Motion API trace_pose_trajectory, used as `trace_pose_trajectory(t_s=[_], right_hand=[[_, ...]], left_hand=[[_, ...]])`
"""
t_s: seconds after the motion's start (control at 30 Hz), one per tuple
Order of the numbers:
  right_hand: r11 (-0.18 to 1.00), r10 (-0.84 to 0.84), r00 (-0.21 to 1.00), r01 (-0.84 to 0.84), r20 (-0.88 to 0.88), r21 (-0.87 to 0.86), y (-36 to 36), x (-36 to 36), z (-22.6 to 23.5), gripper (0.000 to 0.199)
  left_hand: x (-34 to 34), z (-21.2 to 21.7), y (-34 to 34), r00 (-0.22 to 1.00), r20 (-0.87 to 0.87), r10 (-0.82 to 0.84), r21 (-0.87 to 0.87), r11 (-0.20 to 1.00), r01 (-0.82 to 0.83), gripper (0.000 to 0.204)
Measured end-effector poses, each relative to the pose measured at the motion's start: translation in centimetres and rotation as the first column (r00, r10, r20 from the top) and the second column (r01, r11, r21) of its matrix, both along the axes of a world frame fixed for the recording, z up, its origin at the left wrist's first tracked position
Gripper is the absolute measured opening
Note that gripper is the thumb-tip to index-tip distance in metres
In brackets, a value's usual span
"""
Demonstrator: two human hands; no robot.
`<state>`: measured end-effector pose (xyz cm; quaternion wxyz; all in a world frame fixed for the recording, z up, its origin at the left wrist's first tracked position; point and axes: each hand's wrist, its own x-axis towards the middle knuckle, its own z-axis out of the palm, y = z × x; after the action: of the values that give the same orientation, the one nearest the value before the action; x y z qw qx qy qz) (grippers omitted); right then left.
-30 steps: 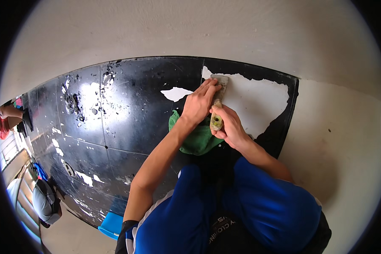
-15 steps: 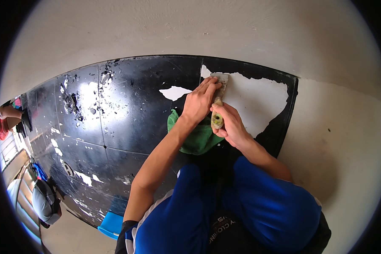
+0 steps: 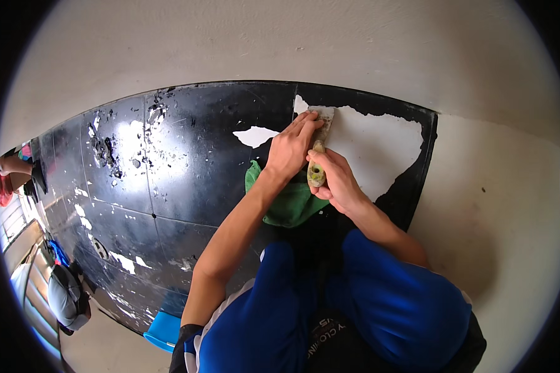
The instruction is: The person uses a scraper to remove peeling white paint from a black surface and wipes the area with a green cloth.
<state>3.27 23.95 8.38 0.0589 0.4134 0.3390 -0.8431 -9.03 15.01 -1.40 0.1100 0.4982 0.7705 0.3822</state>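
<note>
A flat scraper with a worn yellowish handle lies against a black panel whose surface layer is broken. My right hand is closed round its handle. Higher up, my left hand presses on the blade with bent fingers; its thumb is hidden. The blade meets the left side of a large bare white patch with ragged black borders. Left of my fingers is a smaller white patch. A crumpled green cloth lies on the panel below my left wrist.
Black flakes and many chipped spots cover the panel's left part. A pale wall runs along its far edge. A blue plastic seat stands at lower left. Another person's arm shows at the far left, near a bag.
The scraper and both hands have shifted very slightly left, with the handle moving a little. The cloth and the white patches look the same.
</note>
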Motion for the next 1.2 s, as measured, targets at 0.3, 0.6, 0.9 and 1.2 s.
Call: trace_pose_trajectory(t_s=[0.3, 0.6, 0.9, 1.2], right_hand=[[0.999, 0.029, 0.998, -0.03, 0.051, 0.019, 0.2, -0.1, 0.2, 0.029], [1.0, 0.023, 1.0, -0.023, 0.015, 0.01, 0.5, -0.1, -0.4, 0.028], [0.999, 0.036, 0.998, -0.037, 0.055, 0.009, 0.3, 0.1, 0.1, 0.027], [0.999, 0.032, 0.996, -0.034, 0.078, 0.029, 0.2, -0.1, -0.1, 0.027]], left_hand=[[0.0, 0.4, 0.1, 1.0, 0.008, 0.017, -0.01, 1.0, -0.017, 0.033], [-0.2, 0.2, 0.2, 1.0, -0.01, 0.025, 0.002, 1.0, -0.025, 0.033], [-0.1, 0.5, 0.0, 1.0, 0.013, 0.008, -0.007, 1.0, -0.008, 0.035], [-0.2, 0.2, 0.1, 0.999, 0.031, 0.012, -0.007, 1.0, -0.012, 0.036]])
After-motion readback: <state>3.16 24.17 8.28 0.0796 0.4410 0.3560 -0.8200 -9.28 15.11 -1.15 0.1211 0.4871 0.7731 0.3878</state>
